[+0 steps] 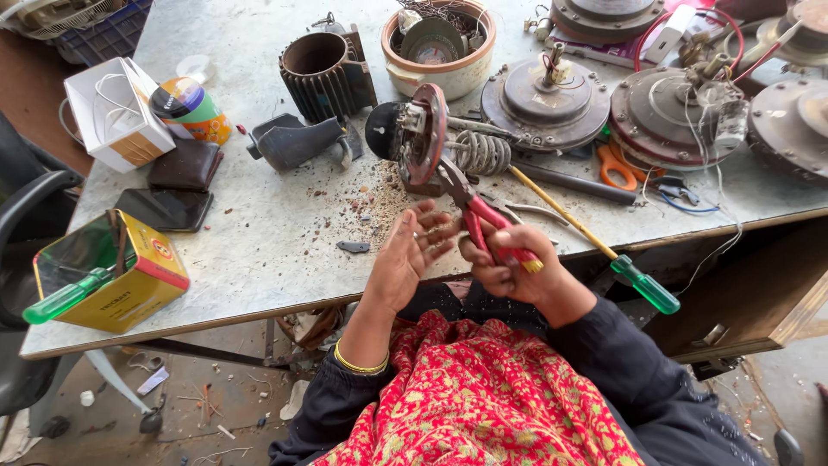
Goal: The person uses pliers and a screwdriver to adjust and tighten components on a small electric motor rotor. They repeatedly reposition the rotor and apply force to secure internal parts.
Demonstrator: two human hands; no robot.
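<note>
At the right edge of the frame a round motor housing (793,125) is cut off. The pliers' (473,207) handle ends vanish inside the right hand (509,263). The basket (82,22) at upper left is cropped.

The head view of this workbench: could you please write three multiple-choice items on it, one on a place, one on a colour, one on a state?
1. Where does the green-handled screwdriver with the yellow shaft lie?
A. across the table's near edge
B. inside the cream bowl
C. on the floor

2. What colour are the grips of the pliers in the right hand?
A. blue
B. red
C. black

3. How is the left hand?
A. clenched round a hammer
B. open, palm up
C. flat on the tin

Answers: 1 A, its handle overhangs the edge; 2 B, red grips show above the fist; 3 B, fingers spread, holding no tool.
</note>
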